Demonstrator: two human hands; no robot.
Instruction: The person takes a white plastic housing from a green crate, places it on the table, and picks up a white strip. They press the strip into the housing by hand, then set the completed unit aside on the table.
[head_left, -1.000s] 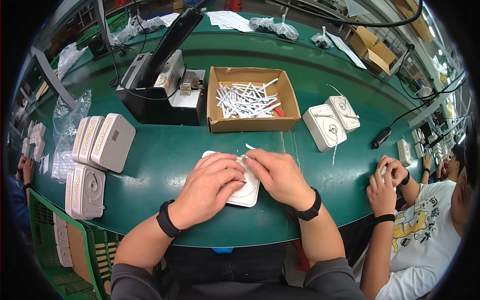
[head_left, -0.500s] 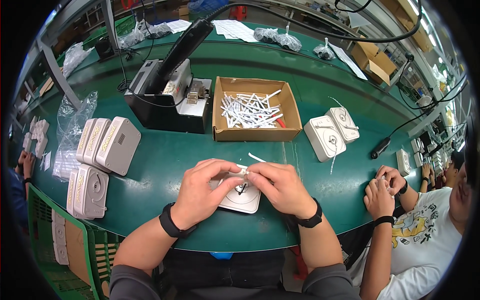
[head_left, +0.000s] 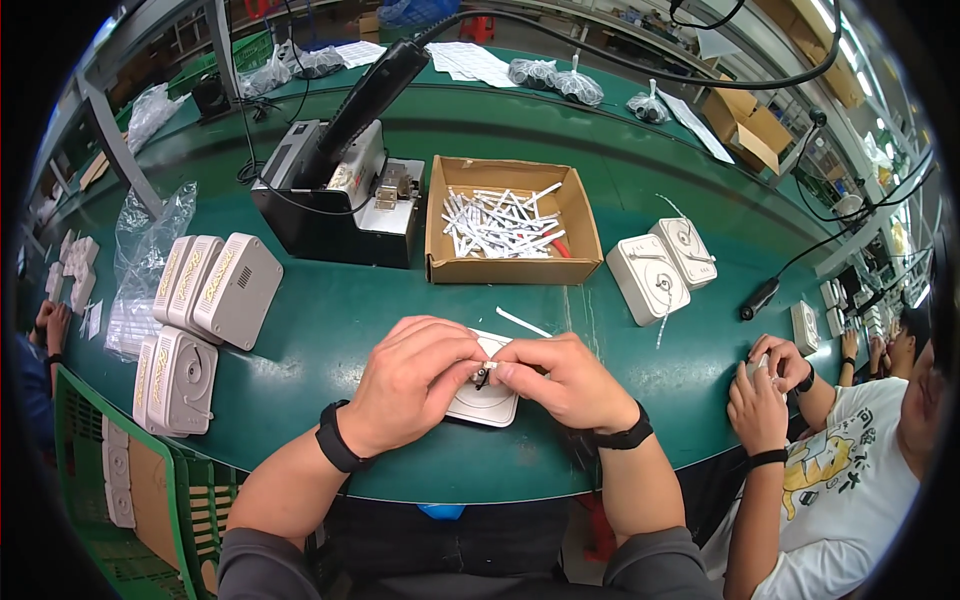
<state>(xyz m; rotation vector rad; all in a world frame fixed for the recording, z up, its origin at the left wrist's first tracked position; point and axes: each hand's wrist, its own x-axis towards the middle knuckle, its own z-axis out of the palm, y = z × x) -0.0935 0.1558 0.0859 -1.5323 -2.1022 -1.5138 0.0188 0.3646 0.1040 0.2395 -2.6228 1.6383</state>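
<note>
A white, rounded-square device [head_left: 487, 408] lies on the table before me, partly covered by my hands. My left hand [head_left: 415, 375] reaches over its left side, thumb and forefinger pinched on a small whitish piece [head_left: 487, 366] just above the device's centre. From the other side, my right hand [head_left: 560, 378] pinches the same piece with thumb and fingertips. A short dark part shows under the fingertips at the device's middle. The exact kind of the pinched piece is too small to tell. A loose white strip [head_left: 523, 321] rests beyond the device.
Behind my hands stands a cardboard box [head_left: 515, 270] of white strips, beside a black-based machine [head_left: 335, 230]. Similar white devices stand at left [head_left: 237, 290] and right [head_left: 648, 280]. A green crate [head_left: 180, 500] is at lower left. At right, a co-worker's hands [head_left: 765, 390] hold something.
Both hands have brought the small whitish piece slightly lower and nearer, down toward the device's centre. More of the device's far edge shows between them now.
</note>
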